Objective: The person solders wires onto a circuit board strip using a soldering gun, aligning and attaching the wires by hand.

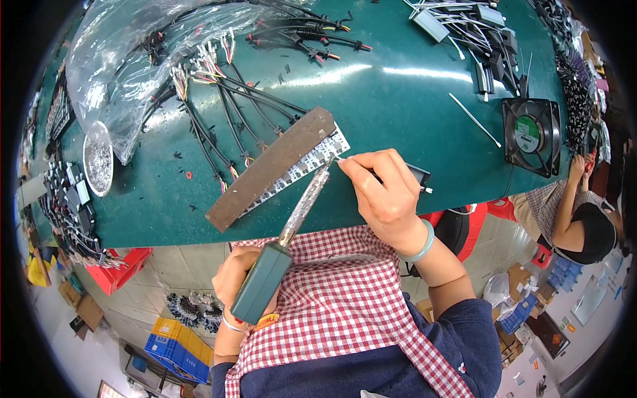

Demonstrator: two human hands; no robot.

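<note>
My left hand is closed round the dark green handle of a soldering iron. The iron's metal barrel slants up to the right, and its tip meets the upper end of a white circuit board strip. A brown flat bar lies along the strip and covers part of it. Thumb and forefinger of my right hand pinch a thin wire end beside the iron's tip; most of the wire is hidden. Behind that hand a dark module with a white lead end shows in part.
Black cables with stripped coloured ends lie beyond the bar. A clear plastic bag and a white bowl sit left. On the right are a black fan and grey modules with white leads. A co-worker is at far right.
</note>
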